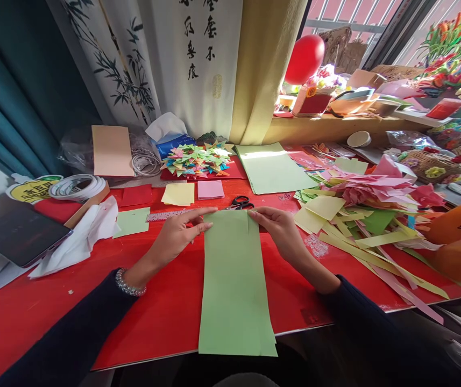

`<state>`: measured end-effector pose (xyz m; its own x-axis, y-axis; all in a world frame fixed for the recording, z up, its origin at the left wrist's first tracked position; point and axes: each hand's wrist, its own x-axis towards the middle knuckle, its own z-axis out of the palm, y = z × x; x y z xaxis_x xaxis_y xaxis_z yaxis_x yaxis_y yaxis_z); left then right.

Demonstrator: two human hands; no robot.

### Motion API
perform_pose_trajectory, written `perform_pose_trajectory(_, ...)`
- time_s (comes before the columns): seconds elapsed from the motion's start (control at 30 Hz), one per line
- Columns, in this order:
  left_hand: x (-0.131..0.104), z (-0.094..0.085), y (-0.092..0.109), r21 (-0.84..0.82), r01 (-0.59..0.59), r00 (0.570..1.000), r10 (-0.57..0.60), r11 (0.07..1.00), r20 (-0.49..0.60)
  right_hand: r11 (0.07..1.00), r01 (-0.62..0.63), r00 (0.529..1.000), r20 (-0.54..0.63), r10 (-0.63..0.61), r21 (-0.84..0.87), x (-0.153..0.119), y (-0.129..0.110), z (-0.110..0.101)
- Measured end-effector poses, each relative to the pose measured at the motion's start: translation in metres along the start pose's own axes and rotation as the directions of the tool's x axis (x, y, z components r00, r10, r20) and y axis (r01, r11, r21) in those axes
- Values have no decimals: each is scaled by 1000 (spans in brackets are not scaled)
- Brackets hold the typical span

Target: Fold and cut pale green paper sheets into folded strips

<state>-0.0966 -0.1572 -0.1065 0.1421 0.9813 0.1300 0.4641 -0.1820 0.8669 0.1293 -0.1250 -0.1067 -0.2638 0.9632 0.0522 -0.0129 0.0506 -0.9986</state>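
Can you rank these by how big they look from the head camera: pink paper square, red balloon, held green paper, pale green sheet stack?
Held green paper
Pale green sheet stack
Red balloon
Pink paper square

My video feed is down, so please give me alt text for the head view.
Two hands, left and right, hold a long green paper strip by its far corners over a red table, near scissors.

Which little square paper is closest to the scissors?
The pink one, just right of the yellow one; the red one and green one are farther left.
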Motion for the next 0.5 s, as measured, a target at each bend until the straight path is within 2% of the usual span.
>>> perform_pose_trajectory(0.5,-2,-2,3,46,-16,1000,16,999,6,999,-10,1000,24,11,-40,-1,-3,-1)
